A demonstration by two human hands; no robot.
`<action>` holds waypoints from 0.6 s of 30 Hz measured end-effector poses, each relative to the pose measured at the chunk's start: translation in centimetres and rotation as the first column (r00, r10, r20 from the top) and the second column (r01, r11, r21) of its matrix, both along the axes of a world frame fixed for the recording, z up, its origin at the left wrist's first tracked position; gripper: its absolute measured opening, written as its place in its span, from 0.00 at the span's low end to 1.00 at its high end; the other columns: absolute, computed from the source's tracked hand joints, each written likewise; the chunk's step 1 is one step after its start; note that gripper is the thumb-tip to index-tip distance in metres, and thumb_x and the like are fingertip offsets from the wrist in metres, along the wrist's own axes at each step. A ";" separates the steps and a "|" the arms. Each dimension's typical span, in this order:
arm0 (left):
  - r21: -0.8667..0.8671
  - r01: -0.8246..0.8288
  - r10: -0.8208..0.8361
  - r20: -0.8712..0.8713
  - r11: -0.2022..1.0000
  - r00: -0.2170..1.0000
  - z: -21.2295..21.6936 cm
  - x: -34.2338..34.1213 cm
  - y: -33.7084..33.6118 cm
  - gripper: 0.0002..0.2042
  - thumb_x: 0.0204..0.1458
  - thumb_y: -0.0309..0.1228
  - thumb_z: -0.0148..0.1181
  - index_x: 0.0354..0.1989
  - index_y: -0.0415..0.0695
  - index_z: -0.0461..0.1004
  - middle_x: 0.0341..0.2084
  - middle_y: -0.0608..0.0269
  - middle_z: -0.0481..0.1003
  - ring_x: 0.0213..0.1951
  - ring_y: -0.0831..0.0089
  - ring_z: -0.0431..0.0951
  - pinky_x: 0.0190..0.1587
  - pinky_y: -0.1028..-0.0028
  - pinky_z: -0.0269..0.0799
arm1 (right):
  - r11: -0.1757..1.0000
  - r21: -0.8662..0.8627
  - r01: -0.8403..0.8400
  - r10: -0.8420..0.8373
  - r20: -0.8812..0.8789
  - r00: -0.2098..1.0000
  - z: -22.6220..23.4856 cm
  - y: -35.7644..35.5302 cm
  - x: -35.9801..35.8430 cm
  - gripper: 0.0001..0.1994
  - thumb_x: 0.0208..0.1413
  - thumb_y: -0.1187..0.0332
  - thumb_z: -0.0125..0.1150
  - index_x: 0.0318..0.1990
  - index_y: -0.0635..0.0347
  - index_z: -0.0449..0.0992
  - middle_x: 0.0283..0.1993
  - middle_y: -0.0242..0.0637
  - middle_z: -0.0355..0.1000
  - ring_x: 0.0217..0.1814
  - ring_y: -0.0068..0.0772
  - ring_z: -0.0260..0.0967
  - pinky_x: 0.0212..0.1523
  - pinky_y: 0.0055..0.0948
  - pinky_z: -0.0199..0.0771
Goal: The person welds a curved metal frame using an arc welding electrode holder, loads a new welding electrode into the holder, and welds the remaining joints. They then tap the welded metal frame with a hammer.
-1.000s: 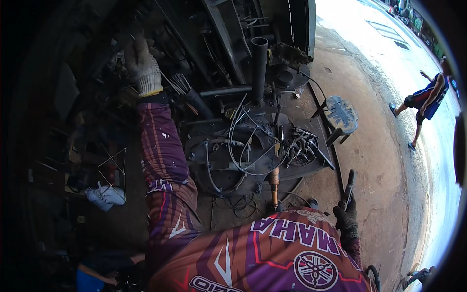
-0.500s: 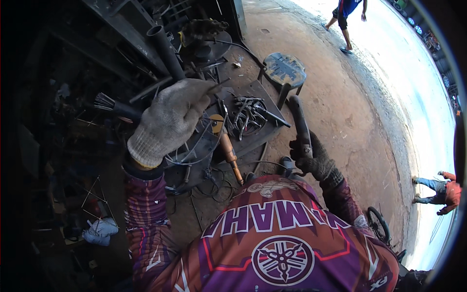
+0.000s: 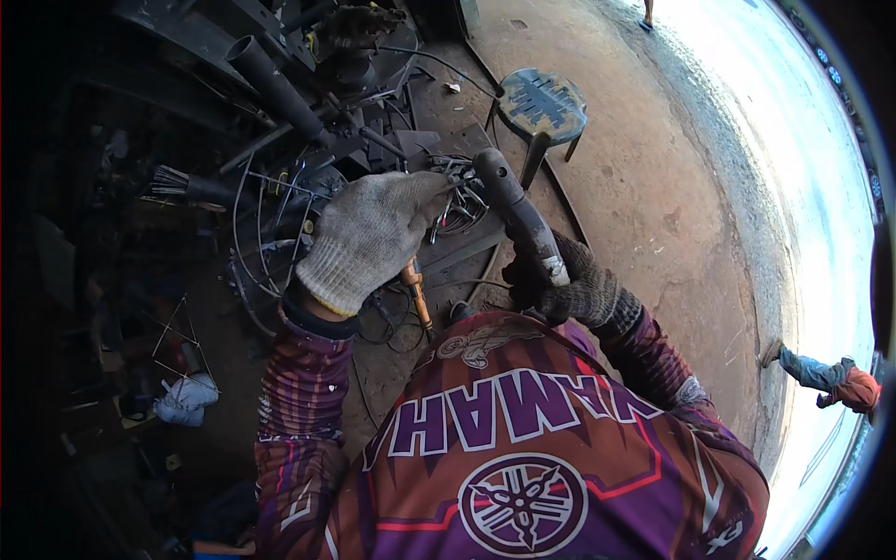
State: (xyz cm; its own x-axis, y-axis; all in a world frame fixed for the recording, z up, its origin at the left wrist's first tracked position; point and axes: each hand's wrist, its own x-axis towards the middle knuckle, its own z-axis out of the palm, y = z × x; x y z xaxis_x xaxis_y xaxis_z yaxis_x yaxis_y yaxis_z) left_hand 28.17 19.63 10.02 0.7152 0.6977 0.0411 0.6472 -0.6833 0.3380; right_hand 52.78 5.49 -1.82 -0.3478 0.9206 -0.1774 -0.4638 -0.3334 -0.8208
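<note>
My right hand [image 3: 583,291], in a dark knitted glove, is closed round the lower end of a dark metal tube [image 3: 511,201] with a round hole near its top. The tube tilts up and to the left. My left hand [image 3: 373,233], in a pale grey knitted glove, is pinched on a thin dark metal piece, mostly hidden by the fingers. Its fingertips are close to the tube's upper end, over a pile of small metal parts [image 3: 459,217]. An orange long-bodied tool [image 3: 417,297] lies below my left hand.
A worn blue stool [image 3: 541,105] stands ahead on the dirt floor. A thick upright pipe [image 3: 271,84], a bundle of rods [image 3: 177,183] and wire hoops [image 3: 245,233] crowd the left. A cable crosses the ground. A person in red [image 3: 851,387] is at the far right.
My right hand has lifted the tube and brought it left. My left hand has moved right and a little down, so the two are now close together.
</note>
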 end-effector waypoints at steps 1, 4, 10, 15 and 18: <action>0.001 -0.008 0.008 -0.003 1.000 1.000 -0.2 0.0 0.0 0.13 0.61 0.38 0.56 0.48 0.44 0.78 0.31 0.54 0.79 0.34 0.57 0.81 0.36 0.64 0.77 | 1.000 -0.005 -0.016 0.016 0.002 1.000 0.2 0.2 0.1 0.42 0.39 0.71 0.79 0.64 0.62 0.62 0.52 0.44 0.74 0.53 0.36 0.74 0.55 0.38 0.77; 0.107 0.009 -0.010 0.002 0.994 1.000 -0.9 0.0 0.0 0.13 0.60 0.37 0.58 0.49 0.46 0.77 0.30 0.56 0.78 0.33 0.58 0.81 0.35 0.64 0.77 | 0.999 -0.001 -0.040 0.040 0.002 0.999 0.1 0.6 0.7 0.43 0.40 0.70 0.79 0.65 0.61 0.61 0.51 0.43 0.74 0.52 0.35 0.75 0.54 0.37 0.77; 0.178 -0.018 0.041 -0.124 0.984 0.991 0.1 1.0 -1.3 0.13 0.56 0.32 0.60 0.51 0.51 0.77 0.29 0.63 0.76 0.31 0.63 0.80 0.33 0.67 0.78 | 0.996 0.019 -0.088 0.087 0.070 0.994 0.5 1.2 1.0 0.45 0.41 0.66 0.79 0.67 0.60 0.59 0.50 0.41 0.75 0.52 0.34 0.74 0.54 0.36 0.76; 0.254 -0.041 0.081 -0.148 0.966 0.986 -0.4 1.1 -1.7 0.14 0.53 0.30 0.61 0.50 0.50 0.77 0.29 0.64 0.75 0.30 0.65 0.80 0.31 0.70 0.77 | 0.994 0.015 -0.109 0.107 0.104 0.989 0.7 1.4 0.5 0.47 0.41 0.62 0.79 0.69 0.60 0.58 0.50 0.40 0.74 0.53 0.33 0.73 0.55 0.37 0.76; 0.337 -0.015 0.069 -0.150 0.941 0.986 -1.1 0.7 -1.7 0.15 0.52 0.31 0.61 0.50 0.50 0.77 0.29 0.64 0.75 0.29 0.66 0.80 0.30 0.70 0.77 | 0.995 0.003 -0.099 0.099 0.099 0.990 0.3 1.4 0.3 0.47 0.40 0.63 0.79 0.69 0.60 0.58 0.51 0.41 0.74 0.54 0.33 0.73 0.56 0.37 0.75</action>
State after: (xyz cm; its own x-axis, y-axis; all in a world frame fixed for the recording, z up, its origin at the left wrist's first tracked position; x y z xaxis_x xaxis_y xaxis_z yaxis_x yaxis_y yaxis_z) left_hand 28.83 17.89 8.91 0.7016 0.6929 0.1662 0.7042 -0.7099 -0.0129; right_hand 53.09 6.92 -1.48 -0.4184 0.8840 -0.2084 -0.3455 -0.3671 -0.8636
